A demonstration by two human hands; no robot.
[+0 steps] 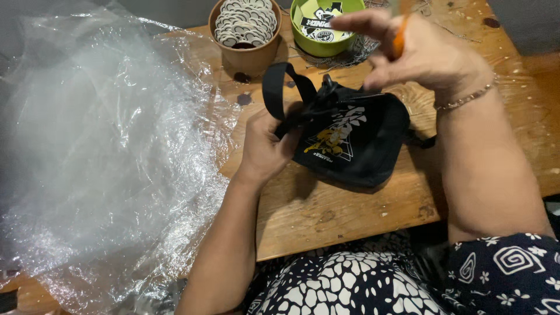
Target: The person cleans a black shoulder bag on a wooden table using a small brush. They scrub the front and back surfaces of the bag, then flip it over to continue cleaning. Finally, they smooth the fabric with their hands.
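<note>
Left hand (pixel 265 146) gripping black pouch (pixel 356 143) on table (pixel 326 216)

light: dim, warm | glare: plastic sheet (pixel 99 146) | blur: right hand (pixel 420 52)

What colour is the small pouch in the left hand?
Black pouch, with a white and yellow print; head view.

Count's in: 1 black pouch (pixel 350 140) at centre, 2 cups at 12 o'clock, 1 brown (pixel 248 55), 1 green (pixel 303 41), 1 clear plastic sheet (pixel 99 157) at 9, 2 hands, left (pixel 265 149), right (pixel 420 52).
</note>
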